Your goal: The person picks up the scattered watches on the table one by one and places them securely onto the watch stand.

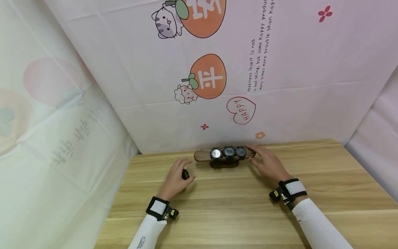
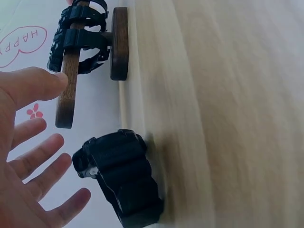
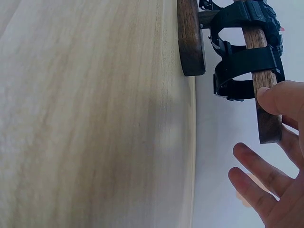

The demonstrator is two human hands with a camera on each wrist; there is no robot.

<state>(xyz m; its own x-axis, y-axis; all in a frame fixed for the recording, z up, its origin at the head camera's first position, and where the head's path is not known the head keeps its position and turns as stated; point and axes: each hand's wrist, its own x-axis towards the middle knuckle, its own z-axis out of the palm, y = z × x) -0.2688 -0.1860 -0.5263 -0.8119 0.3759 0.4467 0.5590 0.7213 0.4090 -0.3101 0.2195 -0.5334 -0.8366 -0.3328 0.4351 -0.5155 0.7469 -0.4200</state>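
A dark wooden watch stand with a horizontal bar on a short base stands toward the back of the table. Strapped round the bar are three black watches, among them a bright-faced one on the left. My right hand pinches the bar's right end, thumb in front and fingers reaching behind. Left of the stand, my left hand is spread beside another black watch, which stands on the table with its strap closed in a loop. These left fingers are apart and hold nothing.
The wooden table meets a white printed cloth right behind the stand. More cloth hangs along the left side and the right. Each wrist wears a strapped camera.
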